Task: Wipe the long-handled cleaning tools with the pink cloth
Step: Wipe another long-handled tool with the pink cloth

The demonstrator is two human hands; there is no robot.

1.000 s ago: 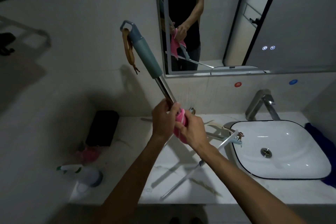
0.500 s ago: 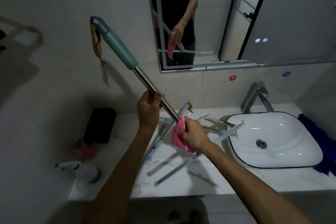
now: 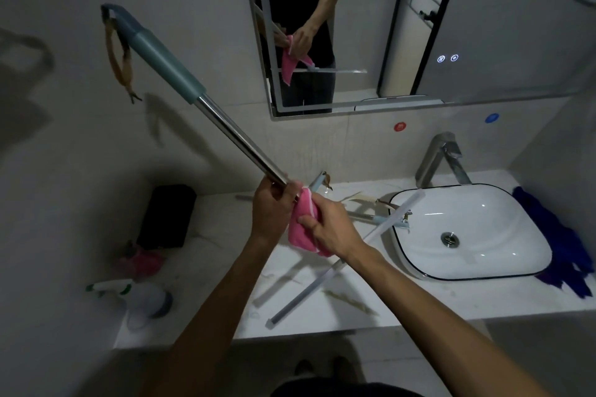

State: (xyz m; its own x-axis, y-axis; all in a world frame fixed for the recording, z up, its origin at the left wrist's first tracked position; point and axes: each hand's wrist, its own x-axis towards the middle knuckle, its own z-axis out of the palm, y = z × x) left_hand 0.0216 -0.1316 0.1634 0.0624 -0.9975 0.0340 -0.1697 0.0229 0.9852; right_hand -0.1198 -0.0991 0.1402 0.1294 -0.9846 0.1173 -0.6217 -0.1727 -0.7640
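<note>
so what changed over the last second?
The right hand slid the pink cloth down the pole away from the left hand, then back up against it. The pole's teal grip tipped further left. Both hands kept their holds: left on the pole, right on the cloth round it. The other tools on the counter look unmoved.

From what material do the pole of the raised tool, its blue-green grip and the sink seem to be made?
The pole looks like polished metal, perhaps stainless steel: it is silver with a bright streak along it. The grip seems matte plastic or rubber: an even teal colour without shine. The sink appears to be glazed white ceramic with a dark rim, showing small sharp highlights.
</note>
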